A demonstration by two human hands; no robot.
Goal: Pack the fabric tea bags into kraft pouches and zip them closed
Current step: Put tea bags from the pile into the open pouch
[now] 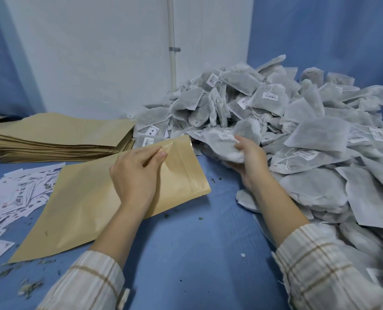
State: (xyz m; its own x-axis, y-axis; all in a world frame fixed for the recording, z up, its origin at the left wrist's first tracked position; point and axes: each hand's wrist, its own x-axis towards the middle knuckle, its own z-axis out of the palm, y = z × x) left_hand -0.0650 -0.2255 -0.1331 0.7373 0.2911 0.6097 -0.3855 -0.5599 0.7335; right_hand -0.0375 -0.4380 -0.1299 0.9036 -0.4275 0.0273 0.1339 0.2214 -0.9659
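Note:
A flat kraft pouch [78, 204] lies on the blue table, its zip end pointing toward the tea bag pile. My left hand [137, 173] rests on its upper part, thumb and fingers pinching the front layer near the zip strip. My right hand [251, 157] grips a small bunch of white fabric tea bags [226, 142] at the left edge of a large heap of tea bags [309, 135]. Most bags in the heap carry small printed labels and strings.
A stack of flat kraft pouches [58, 137] sits at the back left against the white wall. Loose printed paper labels [13, 198] lie scattered at the left. Tea crumbs [29, 285] dot the blue tabletop [197, 253] near the front left.

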